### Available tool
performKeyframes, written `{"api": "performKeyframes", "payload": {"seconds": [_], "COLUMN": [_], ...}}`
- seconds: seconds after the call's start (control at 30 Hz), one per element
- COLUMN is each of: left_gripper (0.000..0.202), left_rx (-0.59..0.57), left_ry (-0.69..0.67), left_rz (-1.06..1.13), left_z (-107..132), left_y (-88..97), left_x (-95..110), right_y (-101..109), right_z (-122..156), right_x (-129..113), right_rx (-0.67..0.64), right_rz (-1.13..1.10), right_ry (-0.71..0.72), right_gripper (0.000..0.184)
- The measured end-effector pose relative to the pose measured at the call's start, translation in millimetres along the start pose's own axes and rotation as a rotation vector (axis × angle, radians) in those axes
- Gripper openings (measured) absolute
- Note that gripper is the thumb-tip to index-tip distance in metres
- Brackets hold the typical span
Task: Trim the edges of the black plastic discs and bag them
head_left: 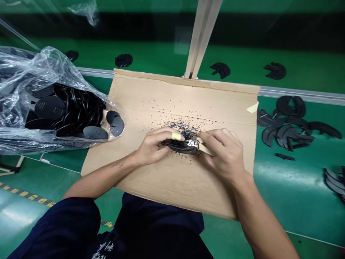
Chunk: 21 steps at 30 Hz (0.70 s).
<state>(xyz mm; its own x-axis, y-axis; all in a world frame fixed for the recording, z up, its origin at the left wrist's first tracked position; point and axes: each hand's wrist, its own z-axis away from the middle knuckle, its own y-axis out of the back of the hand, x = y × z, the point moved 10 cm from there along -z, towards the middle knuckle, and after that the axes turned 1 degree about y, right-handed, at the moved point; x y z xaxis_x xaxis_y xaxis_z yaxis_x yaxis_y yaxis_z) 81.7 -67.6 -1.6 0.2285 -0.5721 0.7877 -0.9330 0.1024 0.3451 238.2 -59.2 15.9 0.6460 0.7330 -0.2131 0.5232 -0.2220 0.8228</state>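
Note:
My left hand (155,145) is closed on a flat black plastic part (180,147) and holds it down on a cardboard sheet (151,187); its forefinger has a tan tape wrap. My right hand (223,153) is closed around a small cutter (198,144) with pale handles, whose metal jaws touch the part's upper edge. Tiny black trimmings (183,126) are scattered on the cardboard just beyond both hands.
A clear plastic bag (32,97) full of black round parts lies at the left, with two discs (115,123) at its mouth. Curved black pieces (288,126) lie piled on the green surface at the right. More parts (221,69) sit on the far belt behind a metal rail.

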Motion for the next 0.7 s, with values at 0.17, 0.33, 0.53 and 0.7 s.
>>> {"api": "performKeyframes", "payload": {"seconds": [0.17, 0.33, 0.53, 0.7], "left_gripper": [0.027, 0.025, 0.025, 0.022], "left_rx": [0.001, 0.025, 0.043, 0.023], "left_ry": [0.017, 0.052, 0.051, 0.066], "left_rz": [0.031, 0.060, 0.104, 0.095], "left_z": [0, 1, 3, 2], "left_y": [-0.4, -0.5, 0.0, 1.3], "left_x": [-1, -4, -5, -9], "right_y": [3, 8, 9, 4], "right_z": [0, 1, 1, 4], "right_x": [-3, -10, -20, -16], "right_rx": [0.044, 0.100, 0.084, 0.097], "right_rz": [0.061, 0.141, 0.285, 0.182], "right_ry": [0.027, 0.051, 0.088, 0.018], "right_gripper": [0.014, 0.014, 0.014, 0.015]}}
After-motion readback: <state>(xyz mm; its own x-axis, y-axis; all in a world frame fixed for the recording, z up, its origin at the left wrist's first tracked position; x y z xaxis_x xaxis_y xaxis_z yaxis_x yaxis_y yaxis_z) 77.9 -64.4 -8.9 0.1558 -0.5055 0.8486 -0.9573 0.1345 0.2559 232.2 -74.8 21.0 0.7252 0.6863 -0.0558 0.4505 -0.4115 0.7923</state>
